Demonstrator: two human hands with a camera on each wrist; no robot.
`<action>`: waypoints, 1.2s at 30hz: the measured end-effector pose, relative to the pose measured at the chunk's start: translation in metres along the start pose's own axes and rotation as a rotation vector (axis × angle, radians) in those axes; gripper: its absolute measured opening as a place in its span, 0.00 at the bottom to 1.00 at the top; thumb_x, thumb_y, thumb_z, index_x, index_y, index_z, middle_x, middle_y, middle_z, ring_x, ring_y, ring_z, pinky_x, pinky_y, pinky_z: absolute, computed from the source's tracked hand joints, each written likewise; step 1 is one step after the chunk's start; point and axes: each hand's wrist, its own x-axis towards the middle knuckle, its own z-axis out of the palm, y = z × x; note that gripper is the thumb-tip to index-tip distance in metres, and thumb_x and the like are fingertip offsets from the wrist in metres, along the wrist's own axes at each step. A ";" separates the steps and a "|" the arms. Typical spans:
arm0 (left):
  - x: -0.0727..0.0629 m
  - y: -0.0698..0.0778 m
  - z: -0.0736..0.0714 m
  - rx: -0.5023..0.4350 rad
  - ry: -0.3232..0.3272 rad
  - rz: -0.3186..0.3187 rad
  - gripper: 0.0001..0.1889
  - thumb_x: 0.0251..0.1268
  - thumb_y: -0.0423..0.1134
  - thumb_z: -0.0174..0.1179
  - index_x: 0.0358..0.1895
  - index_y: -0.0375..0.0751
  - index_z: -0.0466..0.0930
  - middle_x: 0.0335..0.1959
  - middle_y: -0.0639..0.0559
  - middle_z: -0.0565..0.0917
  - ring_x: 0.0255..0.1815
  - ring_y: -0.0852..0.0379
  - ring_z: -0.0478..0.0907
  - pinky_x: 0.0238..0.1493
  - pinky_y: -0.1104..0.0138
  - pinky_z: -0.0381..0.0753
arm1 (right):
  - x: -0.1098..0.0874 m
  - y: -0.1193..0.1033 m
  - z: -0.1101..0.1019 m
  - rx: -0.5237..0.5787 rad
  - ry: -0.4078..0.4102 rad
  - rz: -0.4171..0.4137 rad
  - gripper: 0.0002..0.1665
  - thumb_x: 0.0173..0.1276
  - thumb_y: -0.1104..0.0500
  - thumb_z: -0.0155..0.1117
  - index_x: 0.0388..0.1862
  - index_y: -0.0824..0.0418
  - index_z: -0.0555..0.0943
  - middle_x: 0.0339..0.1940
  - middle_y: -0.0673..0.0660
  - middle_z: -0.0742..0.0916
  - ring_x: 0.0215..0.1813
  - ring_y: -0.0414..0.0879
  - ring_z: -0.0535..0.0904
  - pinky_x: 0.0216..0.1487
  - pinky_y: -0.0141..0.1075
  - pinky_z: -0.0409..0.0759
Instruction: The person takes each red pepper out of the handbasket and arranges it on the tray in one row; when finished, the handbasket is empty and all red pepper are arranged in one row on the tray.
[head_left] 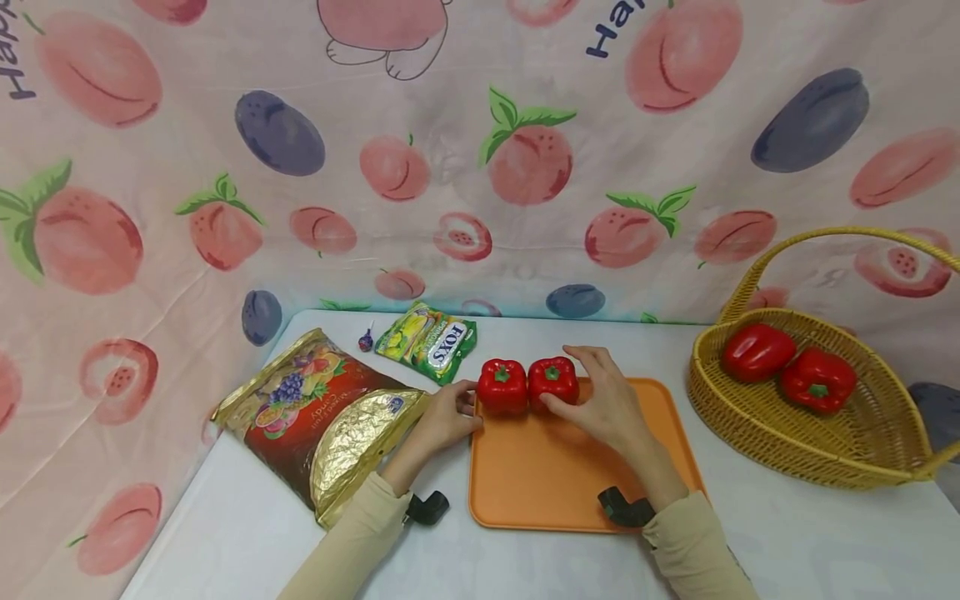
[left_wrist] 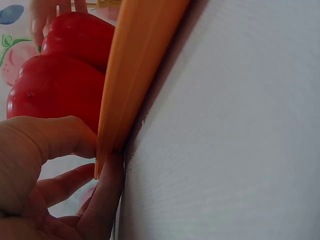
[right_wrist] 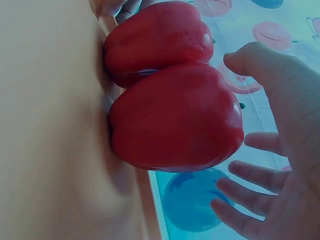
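Two red bell peppers stand side by side at the far left corner of an orange tray (head_left: 555, 475), the left pepper (head_left: 502, 386) touching the right pepper (head_left: 553, 381). My left hand (head_left: 450, 417) pinches the tray's left rim; in the left wrist view the thumb (left_wrist: 75, 137) lies on the rim and a finger (left_wrist: 107, 187) reaches beneath it. Around the right pepper my right hand (head_left: 603, 400) is spread. In the right wrist view its fingers (right_wrist: 255, 195) and thumb stand apart from that pepper (right_wrist: 175, 120), holding nothing.
A yellow wicker basket (head_left: 795, 458) with two more red bell peppers (head_left: 817, 379) stands at the right. To the left lie a large candy bag (head_left: 322, 417), a green FOX'S bag (head_left: 427, 340) and a lollipop (head_left: 366, 340). A fruit-print cloth (head_left: 450, 167) hangs behind the table.
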 end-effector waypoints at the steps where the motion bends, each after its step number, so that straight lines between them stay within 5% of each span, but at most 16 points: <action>1: 0.000 0.000 0.000 0.002 0.000 0.000 0.29 0.49 0.27 0.66 0.60 0.34 0.76 0.41 0.44 0.82 0.39 0.54 0.80 0.41 0.63 0.82 | 0.000 0.000 -0.001 0.000 -0.002 0.004 0.47 0.52 0.42 0.76 0.68 0.57 0.71 0.65 0.61 0.74 0.65 0.57 0.70 0.52 0.57 0.79; 17: 0.001 -0.002 0.000 -0.001 0.003 0.005 0.28 0.49 0.26 0.66 0.59 0.33 0.76 0.41 0.43 0.82 0.38 0.53 0.80 0.41 0.63 0.83 | 0.002 0.012 -0.019 0.054 0.049 0.040 0.44 0.60 0.39 0.70 0.70 0.57 0.70 0.66 0.61 0.73 0.64 0.59 0.71 0.58 0.60 0.74; 36: 0.000 -0.001 0.000 0.007 0.002 0.004 0.29 0.49 0.27 0.67 0.60 0.32 0.76 0.42 0.42 0.82 0.40 0.52 0.81 0.42 0.62 0.83 | 0.004 0.037 -0.042 0.077 0.210 0.000 0.38 0.60 0.49 0.72 0.66 0.63 0.73 0.60 0.65 0.76 0.60 0.60 0.72 0.54 0.57 0.75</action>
